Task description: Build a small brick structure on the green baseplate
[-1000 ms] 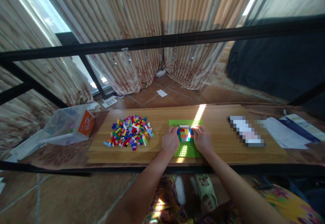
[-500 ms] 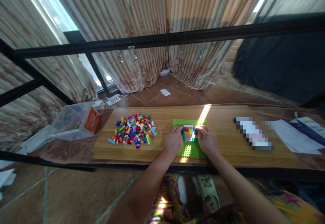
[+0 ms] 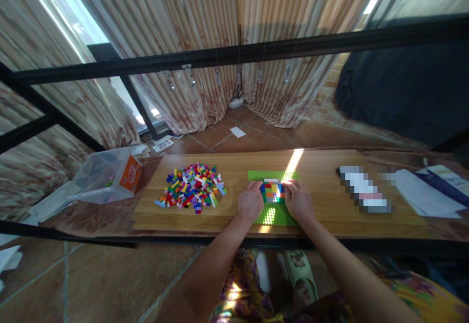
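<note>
A block of multicoloured toy bricks (image 3: pixel 272 192) sits on a green studded baseplate (image 3: pixel 278 215), with a white brick along its far edge. My left hand (image 3: pixel 251 200) grips the block's left side, its fingertips curled against the bricks. On the opposite side, my right hand (image 3: pixel 298 199) closes its thumb and fingers on the block's right edge. Both hands rest over the plate's side edges. The undersides of the fingers are hidden. Left of the plate lies a heap of loose coloured bricks (image 3: pixel 194 186).
The wooden board (image 3: pixel 322 215) lies on a cloth-covered table. A clear plastic box (image 3: pixel 104 174) with an orange label stands at the left end. To the right are a blurred-out phone-like object (image 3: pixel 364 188) and papers (image 3: pixel 421 193). A black metal rail (image 3: pixel 220 56) crosses behind.
Both hands keep the same hold on the brick block. Only a slight shift of the whole view shows.
</note>
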Demonstrator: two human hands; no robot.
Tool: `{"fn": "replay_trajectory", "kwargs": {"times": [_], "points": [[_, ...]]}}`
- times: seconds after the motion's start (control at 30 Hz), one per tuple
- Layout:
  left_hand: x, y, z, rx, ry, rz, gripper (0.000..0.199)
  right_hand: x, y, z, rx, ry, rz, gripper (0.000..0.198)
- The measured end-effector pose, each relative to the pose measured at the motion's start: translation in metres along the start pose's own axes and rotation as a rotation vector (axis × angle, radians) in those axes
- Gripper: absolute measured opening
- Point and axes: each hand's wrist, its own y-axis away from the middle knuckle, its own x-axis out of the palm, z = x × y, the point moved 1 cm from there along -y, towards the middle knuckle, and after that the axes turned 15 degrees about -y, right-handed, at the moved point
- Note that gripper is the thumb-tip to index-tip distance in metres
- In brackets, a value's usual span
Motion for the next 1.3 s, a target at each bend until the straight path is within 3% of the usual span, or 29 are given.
{"fn": "replay_trajectory", "kwargs": {"times": [1.1,1.3], "points": [[-0.0013,0.0000,-0.0006,-0.012,0.009,-0.003,0.038,-0.0014,-0.0004,0.0024,0.014,-0.010,-0.001,0.024],[-0.0026,0.0005,-0.0026,-0.029,-0.052,0.030,0.048,-0.0034,0.0002,0.0041,0.001,0.024,0.027,0.036]]}}
